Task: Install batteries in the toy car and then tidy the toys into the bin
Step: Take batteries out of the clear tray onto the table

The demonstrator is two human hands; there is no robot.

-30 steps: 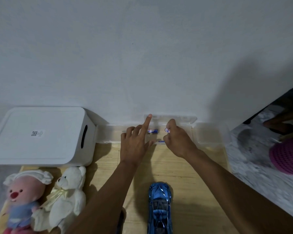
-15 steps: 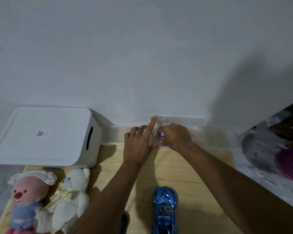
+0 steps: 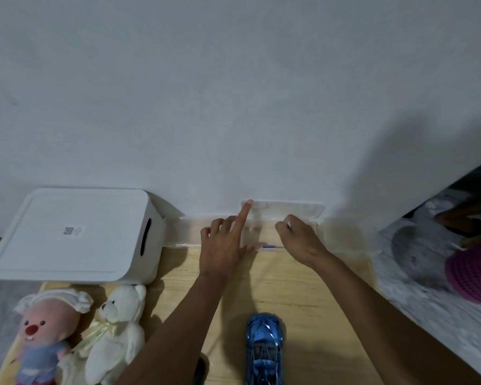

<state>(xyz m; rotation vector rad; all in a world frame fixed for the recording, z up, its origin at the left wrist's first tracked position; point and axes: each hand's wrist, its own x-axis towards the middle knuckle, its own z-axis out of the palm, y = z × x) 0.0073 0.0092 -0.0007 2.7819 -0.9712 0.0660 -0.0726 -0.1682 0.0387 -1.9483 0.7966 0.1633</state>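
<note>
Here, the lidded white bin (image 3: pixel 67 234) stands just beside the left end of the clear case (image 3: pixel 303 208), which lies along the wall. In front of the case and to its left, a pink plush (image 3: pixel 45 329) and a white teddy bear (image 3: pixel 117 329) lie side by side. The left hand (image 3: pixel 222 245) rests relaxed at the case's front, with its index finger straight against the raised lid. The blue toy car (image 3: pixel 264 345) sits upright, well in front of the case. The right hand (image 3: pixel 300 240) is over the case's right half, its fingers curled and pinching a small pale thing (image 3: pixel 288 224) too small to name.
</note>
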